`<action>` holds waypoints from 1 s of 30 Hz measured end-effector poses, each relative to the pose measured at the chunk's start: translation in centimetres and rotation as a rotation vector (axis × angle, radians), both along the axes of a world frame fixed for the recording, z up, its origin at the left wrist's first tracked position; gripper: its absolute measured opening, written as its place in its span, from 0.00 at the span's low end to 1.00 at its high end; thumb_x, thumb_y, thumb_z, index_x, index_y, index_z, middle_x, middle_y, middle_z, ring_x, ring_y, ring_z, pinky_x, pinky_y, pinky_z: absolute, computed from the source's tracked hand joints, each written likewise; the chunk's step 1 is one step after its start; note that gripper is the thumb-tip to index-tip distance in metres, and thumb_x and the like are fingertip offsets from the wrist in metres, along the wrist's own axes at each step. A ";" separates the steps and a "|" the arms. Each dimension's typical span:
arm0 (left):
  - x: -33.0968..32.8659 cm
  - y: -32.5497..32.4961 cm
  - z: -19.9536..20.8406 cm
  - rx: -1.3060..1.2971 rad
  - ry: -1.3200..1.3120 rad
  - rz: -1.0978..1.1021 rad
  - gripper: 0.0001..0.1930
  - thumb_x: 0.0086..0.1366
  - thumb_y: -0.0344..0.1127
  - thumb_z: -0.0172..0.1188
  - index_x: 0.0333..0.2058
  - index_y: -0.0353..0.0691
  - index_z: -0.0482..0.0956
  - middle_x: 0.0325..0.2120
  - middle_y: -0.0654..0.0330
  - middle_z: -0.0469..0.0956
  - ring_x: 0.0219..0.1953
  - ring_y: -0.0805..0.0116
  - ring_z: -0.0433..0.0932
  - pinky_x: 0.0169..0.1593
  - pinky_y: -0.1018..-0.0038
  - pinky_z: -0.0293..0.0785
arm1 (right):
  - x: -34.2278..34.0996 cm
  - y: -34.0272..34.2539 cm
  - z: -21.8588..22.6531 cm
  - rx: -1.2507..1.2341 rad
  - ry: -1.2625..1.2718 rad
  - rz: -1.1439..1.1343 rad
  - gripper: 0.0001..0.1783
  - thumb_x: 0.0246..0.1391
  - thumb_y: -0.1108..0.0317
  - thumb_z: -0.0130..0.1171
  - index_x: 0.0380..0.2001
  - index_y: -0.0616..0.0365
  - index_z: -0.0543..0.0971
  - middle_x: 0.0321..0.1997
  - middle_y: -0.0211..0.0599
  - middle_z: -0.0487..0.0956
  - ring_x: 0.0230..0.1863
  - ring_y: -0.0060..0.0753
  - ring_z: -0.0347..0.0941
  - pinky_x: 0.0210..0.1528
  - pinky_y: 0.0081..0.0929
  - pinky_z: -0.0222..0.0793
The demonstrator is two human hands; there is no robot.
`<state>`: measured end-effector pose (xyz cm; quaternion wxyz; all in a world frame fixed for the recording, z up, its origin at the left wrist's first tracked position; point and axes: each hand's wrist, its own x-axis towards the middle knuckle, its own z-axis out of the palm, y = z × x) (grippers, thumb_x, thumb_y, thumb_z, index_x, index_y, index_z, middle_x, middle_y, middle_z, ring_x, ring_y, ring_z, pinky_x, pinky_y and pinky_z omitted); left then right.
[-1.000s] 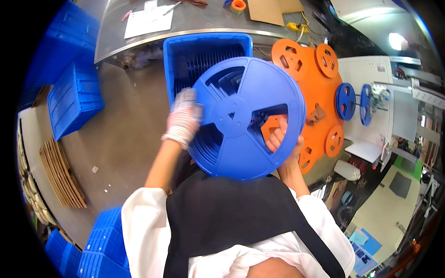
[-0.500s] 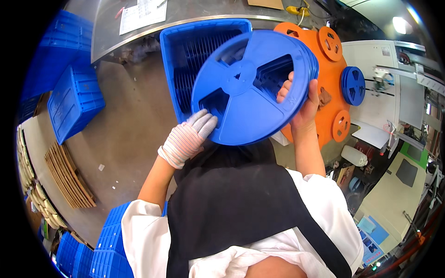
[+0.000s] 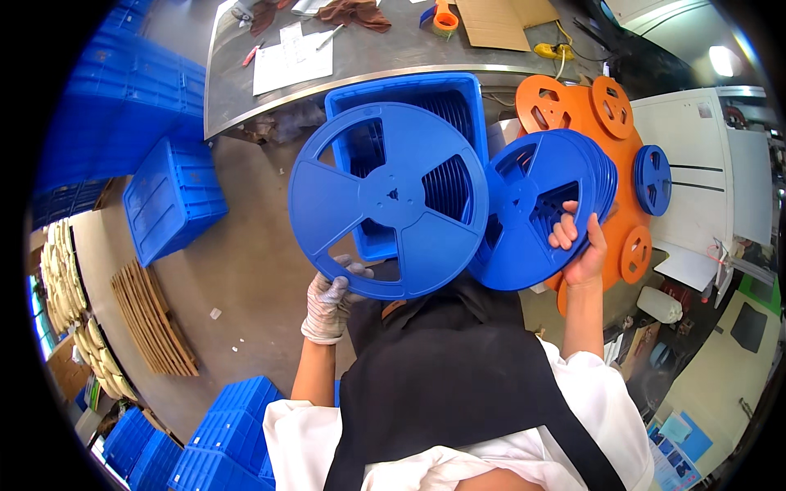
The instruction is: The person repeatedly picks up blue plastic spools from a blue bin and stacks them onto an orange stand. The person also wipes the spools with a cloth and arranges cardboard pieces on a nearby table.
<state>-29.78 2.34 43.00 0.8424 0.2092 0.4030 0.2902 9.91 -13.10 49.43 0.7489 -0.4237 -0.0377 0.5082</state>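
My gloved left hand (image 3: pixel 327 307) is closed on the lower left rim of a single blue plastic reel (image 3: pixel 327 192), thumb in front. This reel faces up and has large cut-out windows around a small hub. On the right, my bare right hand (image 3: pixel 588 258) grips a stack of blue reels (image 3: pixel 503 258), its fingers curled through a window of the front one. The single reel's right edge overlaps the stack in view. Behind both, a blue crate (image 3: pixel 481 110) holds more reels standing in a row, partly hidden by the held reel.
A metal table (image 3: pixel 393 57) with papers, cloths and cardboard stands beyond the crate. At right, orange reels (image 3: pixel 612 108) and another blue stack (image 3: pixel 652 180) lie on a round orange surface. Blue crates (image 3: pixel 172 200) and flattened cardboard (image 3: pixel 151 319) are at left.
One blue reel has come apart from the stack and moved left in my left hand. The stack has shifted right with my right hand. The view has moved, showing more table.
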 end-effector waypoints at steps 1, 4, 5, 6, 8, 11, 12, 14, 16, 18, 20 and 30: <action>0.0 -0.1 0.2 -0.010 -0.002 0.022 0.22 0.63 0.33 0.63 0.53 0.33 0.70 0.42 0.49 0.79 0.48 0.49 0.79 0.45 0.57 0.85 | 0.0 -0.4 -0.2 0.013 0.021 -0.012 0.26 0.64 0.50 0.49 0.50 0.64 0.71 0.23 0.28 0.65 0.24 0.23 0.62 0.33 0.26 0.63; 0.1 0.1 0.6 -0.033 -0.012 0.057 0.23 0.62 0.33 0.63 0.53 0.33 0.69 0.43 0.49 0.78 0.48 0.49 0.79 0.45 0.57 0.84 | 0.2 -1.2 -0.5 0.057 0.066 -0.038 0.26 0.64 0.48 0.50 0.49 0.63 0.71 0.21 0.27 0.64 0.22 0.22 0.61 0.32 0.26 0.61; 0.0 0.3 0.6 -0.036 -0.018 0.047 0.23 0.62 0.33 0.64 0.54 0.33 0.69 0.43 0.49 0.78 0.49 0.49 0.78 0.46 0.57 0.84 | 0.2 -1.4 -0.8 0.074 0.078 -0.048 0.26 0.64 0.48 0.50 0.49 0.63 0.72 0.21 0.27 0.64 0.21 0.22 0.60 0.31 0.25 0.61; -0.1 0.5 0.7 -0.038 -0.024 0.034 0.23 0.62 0.33 0.64 0.54 0.33 0.68 0.43 0.50 0.78 0.49 0.49 0.78 0.47 0.57 0.83 | 0.1 -1.4 -1.2 0.132 0.126 -0.029 0.27 0.64 0.48 0.50 0.49 0.63 0.72 0.20 0.27 0.64 0.21 0.22 0.60 0.30 0.25 0.60; 0.2 0.5 1.7 0.039 0.000 0.084 0.24 0.61 0.34 0.64 0.53 0.34 0.68 0.42 0.52 0.77 0.50 0.49 0.77 0.54 0.53 0.77 | 0.6 -2.5 -1.5 0.221 0.186 -0.014 0.27 0.63 0.47 0.50 0.49 0.62 0.72 0.20 0.26 0.63 0.20 0.21 0.59 0.29 0.24 0.59; 1.3 1.1 3.8 0.143 -0.117 0.213 0.22 0.60 0.34 0.63 0.52 0.41 0.70 0.36 0.59 0.75 0.45 0.56 0.76 0.63 0.50 0.63 | 0.8 -3.6 -1.8 0.317 0.218 -0.004 0.26 0.62 0.45 0.53 0.46 0.60 0.71 0.17 0.24 0.61 0.16 0.20 0.57 0.27 0.24 0.58; 1.5 1.5 3.8 0.180 -0.155 0.230 0.19 0.59 0.33 0.63 0.49 0.40 0.71 0.34 0.60 0.75 0.42 0.58 0.76 0.63 0.50 0.62 | 0.8 -4.0 -1.5 0.321 0.188 -0.008 0.26 0.61 0.45 0.53 0.44 0.60 0.70 0.16 0.23 0.60 0.16 0.20 0.57 0.26 0.24 0.58; 1.7 2.1 3.6 0.340 -0.026 0.098 0.16 0.59 0.29 0.61 0.46 0.40 0.72 0.29 0.61 0.74 0.36 0.64 0.77 0.58 0.55 0.68 | 1.2 -4.8 -1.6 0.429 0.238 0.003 0.26 0.61 0.44 0.53 0.41 0.59 0.68 0.15 0.23 0.60 0.15 0.20 0.58 0.26 0.24 0.58; 2.1 1.8 3.6 0.405 0.270 0.076 0.14 0.58 0.26 0.59 0.43 0.41 0.72 0.25 0.63 0.74 0.32 0.68 0.77 0.52 0.62 0.72 | 1.1 -4.9 -1.4 0.529 0.274 0.004 0.24 0.62 0.44 0.52 0.39 0.57 0.67 0.15 0.23 0.61 0.15 0.18 0.60 0.26 0.23 0.58; 2.5 1.4 3.1 0.497 0.496 0.086 0.12 0.57 0.23 0.57 0.41 0.41 0.71 0.23 0.64 0.73 0.29 0.72 0.76 0.46 0.68 0.74 | 1.1 -4.7 -1.3 0.622 0.318 0.019 0.23 0.63 0.44 0.52 0.38 0.56 0.66 0.15 0.22 0.61 0.14 0.17 0.60 0.26 0.21 0.58; 2.7 1.1 2.8 0.621 0.656 0.128 0.11 0.57 0.21 0.55 0.39 0.41 0.71 0.21 0.65 0.73 0.27 0.75 0.75 0.41 0.73 0.74 | 0.6 -4.0 -1.2 0.656 0.331 -0.009 0.20 0.63 0.49 0.54 0.35 0.54 0.65 0.13 0.21 0.63 0.13 0.16 0.62 0.22 0.18 0.59; 3.4 1.1 0.3 0.519 0.565 0.220 0.05 0.63 0.26 0.57 0.37 0.41 0.72 0.22 0.66 0.71 0.24 0.75 0.72 0.32 0.76 0.70 | -0.7 -1.5 -1.1 0.809 0.446 0.091 0.20 0.63 0.47 0.54 0.34 0.53 0.64 0.14 0.20 0.64 0.13 0.16 0.64 0.23 0.19 0.60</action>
